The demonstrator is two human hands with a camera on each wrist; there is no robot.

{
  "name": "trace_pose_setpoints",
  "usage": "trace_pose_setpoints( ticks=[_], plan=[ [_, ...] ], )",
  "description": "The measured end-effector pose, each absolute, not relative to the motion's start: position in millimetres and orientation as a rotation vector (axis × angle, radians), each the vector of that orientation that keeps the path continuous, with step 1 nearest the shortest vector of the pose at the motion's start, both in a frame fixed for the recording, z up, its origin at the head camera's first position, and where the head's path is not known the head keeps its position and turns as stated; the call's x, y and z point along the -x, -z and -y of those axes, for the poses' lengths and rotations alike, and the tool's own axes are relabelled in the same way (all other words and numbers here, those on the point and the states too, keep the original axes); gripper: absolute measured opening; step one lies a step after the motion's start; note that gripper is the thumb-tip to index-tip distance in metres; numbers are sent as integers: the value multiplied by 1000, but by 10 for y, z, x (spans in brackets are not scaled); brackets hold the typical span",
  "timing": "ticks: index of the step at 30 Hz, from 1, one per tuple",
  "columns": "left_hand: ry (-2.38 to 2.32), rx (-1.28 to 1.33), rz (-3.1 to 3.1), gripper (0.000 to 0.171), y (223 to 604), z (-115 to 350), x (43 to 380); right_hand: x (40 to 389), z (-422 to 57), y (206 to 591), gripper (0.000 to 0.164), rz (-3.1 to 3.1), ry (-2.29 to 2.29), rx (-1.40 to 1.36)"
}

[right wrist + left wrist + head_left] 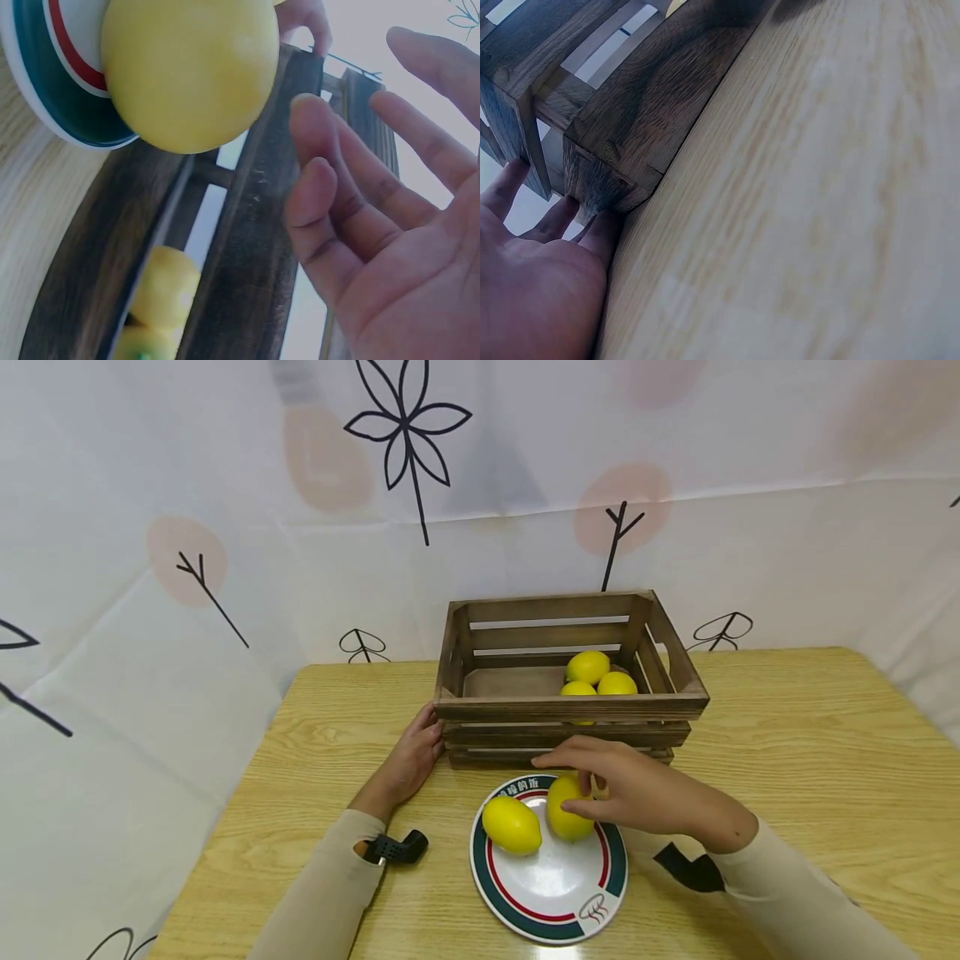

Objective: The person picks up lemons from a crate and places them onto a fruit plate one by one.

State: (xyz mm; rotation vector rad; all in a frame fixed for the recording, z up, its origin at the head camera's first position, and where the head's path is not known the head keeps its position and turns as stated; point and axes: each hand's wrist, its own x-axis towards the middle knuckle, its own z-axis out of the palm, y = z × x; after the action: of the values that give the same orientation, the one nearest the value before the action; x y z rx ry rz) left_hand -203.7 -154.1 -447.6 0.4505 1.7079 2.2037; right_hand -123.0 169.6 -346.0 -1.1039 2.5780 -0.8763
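A white plate (551, 881) with a green and red rim holds two lemons, one on the left (512, 825) and one on the right (564, 817). My right hand (645, 789) hovers over the right lemon, thumb and fingers spread. In the right wrist view, a gap shows between these fingers and the big near lemon (191, 75). Behind the plate stands a brown slatted wooden crate (570, 710). At its front left corner rests my left hand (411, 764); in the left wrist view its extended fingertips touch the slats (600, 176).
Inside the crate, on its right side, sit several lemons (588, 667). The wood-grain table (810, 760) carries the crate and plate. A white cloth with plant drawings (510, 468) hangs behind the table's far edge.
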Motion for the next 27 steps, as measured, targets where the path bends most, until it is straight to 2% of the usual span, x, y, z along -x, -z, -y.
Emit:
trace_pose_setpoints(
  ticks=[20, 27],
  plan=[
    [-2204, -481, -1709, 62, 4492, 1575, 2039, 1157, -1689, 3337, 44, -2991, 939, 1344],
    [-2208, -481, -1692, 60, 4514, 1562, 2076, 1194, -1684, 3154, 42, -3089, 902, 1463]
  ],
)
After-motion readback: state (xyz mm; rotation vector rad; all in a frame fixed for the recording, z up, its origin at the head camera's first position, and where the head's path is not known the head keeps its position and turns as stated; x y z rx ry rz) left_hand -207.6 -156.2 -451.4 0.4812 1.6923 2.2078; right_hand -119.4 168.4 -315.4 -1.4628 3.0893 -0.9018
